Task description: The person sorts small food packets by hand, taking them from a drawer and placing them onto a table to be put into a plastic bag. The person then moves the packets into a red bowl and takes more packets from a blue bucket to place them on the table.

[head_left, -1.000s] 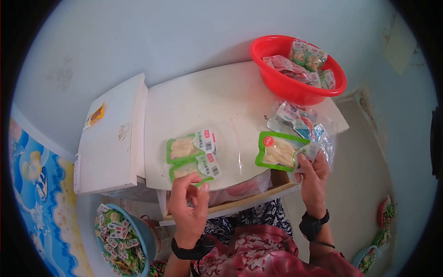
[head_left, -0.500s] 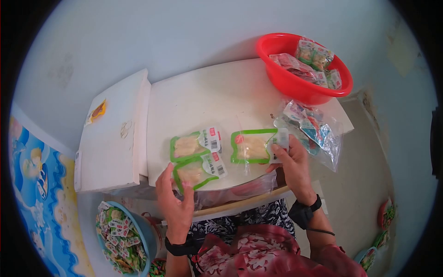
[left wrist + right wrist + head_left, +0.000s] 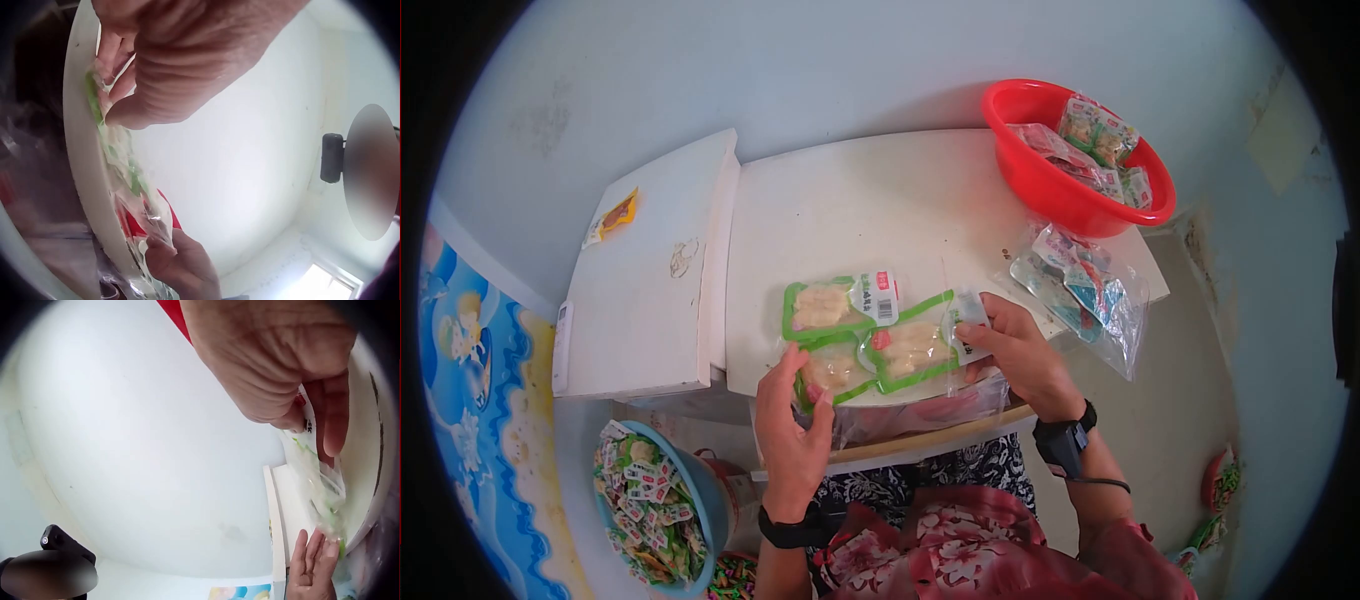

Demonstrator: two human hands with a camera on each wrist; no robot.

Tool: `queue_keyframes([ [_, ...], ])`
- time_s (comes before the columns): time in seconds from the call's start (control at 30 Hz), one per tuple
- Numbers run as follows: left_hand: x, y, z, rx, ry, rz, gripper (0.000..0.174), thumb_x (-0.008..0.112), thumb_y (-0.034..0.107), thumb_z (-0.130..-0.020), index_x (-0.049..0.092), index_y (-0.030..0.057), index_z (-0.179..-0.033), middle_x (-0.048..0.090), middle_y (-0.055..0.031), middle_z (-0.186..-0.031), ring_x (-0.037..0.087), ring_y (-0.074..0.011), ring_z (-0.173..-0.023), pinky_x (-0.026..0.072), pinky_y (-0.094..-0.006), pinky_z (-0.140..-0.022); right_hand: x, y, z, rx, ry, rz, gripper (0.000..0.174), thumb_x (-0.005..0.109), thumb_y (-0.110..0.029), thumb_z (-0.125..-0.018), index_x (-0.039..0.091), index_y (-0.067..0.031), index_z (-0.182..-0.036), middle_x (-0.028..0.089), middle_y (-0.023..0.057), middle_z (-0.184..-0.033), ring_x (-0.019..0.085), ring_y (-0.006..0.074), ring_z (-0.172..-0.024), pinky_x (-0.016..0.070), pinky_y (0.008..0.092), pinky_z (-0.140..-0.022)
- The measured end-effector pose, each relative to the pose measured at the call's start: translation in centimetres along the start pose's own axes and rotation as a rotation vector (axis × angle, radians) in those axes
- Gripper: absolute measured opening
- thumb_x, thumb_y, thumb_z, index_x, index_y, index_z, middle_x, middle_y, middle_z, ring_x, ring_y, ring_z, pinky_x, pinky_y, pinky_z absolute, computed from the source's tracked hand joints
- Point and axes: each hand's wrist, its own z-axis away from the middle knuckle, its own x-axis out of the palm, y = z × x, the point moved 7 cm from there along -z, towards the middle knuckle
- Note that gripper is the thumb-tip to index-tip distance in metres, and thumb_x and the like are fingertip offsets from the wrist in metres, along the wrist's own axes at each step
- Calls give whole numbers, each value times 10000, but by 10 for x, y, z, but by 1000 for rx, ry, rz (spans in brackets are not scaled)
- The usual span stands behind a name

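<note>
Two green-edged snack packets with pale food inside, an upper one [image 3: 825,304] and a lower one [image 3: 832,370], lie on the white table under clear film; a clear plastic bag's edge [image 3: 947,275] runs to their right. My right hand [image 3: 1025,355] pinches a third such packet [image 3: 912,348] by its white end, thumb on top. That packet lies tilted, its left end overlapping the lower packet. My left hand [image 3: 795,430] grips the lower left corner of the bag and lower packet, thumb and fingers on either side [image 3: 115,94].
A red basin [image 3: 1055,190] of bagged packets stands at the back right. In front of it lies a clear bag with blue-and-red packs [image 3: 1090,285]. A raised white panel [image 3: 650,290] bounds the left side. A blue tub [image 3: 710,500] full of packets stands below left.
My right hand has carried the third packet left, from the table's right side onto the lower packet. My left hand has moved from above the lower packet to its lower left corner.
</note>
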Motion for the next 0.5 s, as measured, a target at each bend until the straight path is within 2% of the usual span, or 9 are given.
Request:
queue_keyframes([
  [0.03,0,0,0,15,-8,-18,644,676,24,-912,471,16,-1522,621,-170,-1364,578,-263,-1263,441,-404,-1116,2,2,-4,-5,-26,-1,281,641,-184,-1019,636,-6,-1236,714,55,-1082,680,110,-861,578,256,-626],
  [0.13,1,6,-2,75,-1,0,630,675,13,-884,503,29,-1489,632,-179,-1316,597,-358,-1207,464,-432,-1059,18,4,-7,-12,-111,-31,295,642,-166,-1016,612,3,-1256,705,63,-1089,681,115,-860,587,260,-647],
  [0.23,0,3,-3,8,15,80,626,669,13,-887,500,21,-1489,632,-178,-1315,593,-357,-1220,469,-435,-1053,32,11,-7,2,-129,-57,318,648,-127,-1007,580,17,-1282,698,71,-1086,685,123,-865,600,271,-663],
  [0.33,-3,2,-2,34,-22,58,641,667,17,-890,485,20,-1505,627,-186,-1315,593,-362,-1217,477,-447,-1045,35,10,-4,12,-102,-77,337,650,-88,-998,555,27,-1300,693,78,-1091,695,137,-853,613,282,-678],
  [0.43,-14,9,0,183,126,-238,676,664,8,-887,458,25,-1530,621,-196,-1319,601,-359,-1213,480,-452,-1046,33,9,0,-5,-28,-49,321,649,-77,-999,557,38,-1284,687,76,-1067,680,126,-820,592,273,-656],
  [0.47,-17,3,1,118,116,-174,683,660,1,-889,449,26,-1538,618,-202,-1320,610,-352,-1205,488,-446,-1039,31,9,1,-17,5,-33,310,648,-78,-1001,561,42,-1274,684,73,-1053,671,118,-807,579,267,-643],
  [0.5,-21,-4,3,54,105,-110,691,657,-6,-890,440,27,-1545,615,-207,-1320,619,-346,-1196,497,-439,-1032,26,10,0,-113,21,92,267,653,-82,-1000,587,43,-1227,678,62,-1003,650,103,-781,556,263,-626],
])
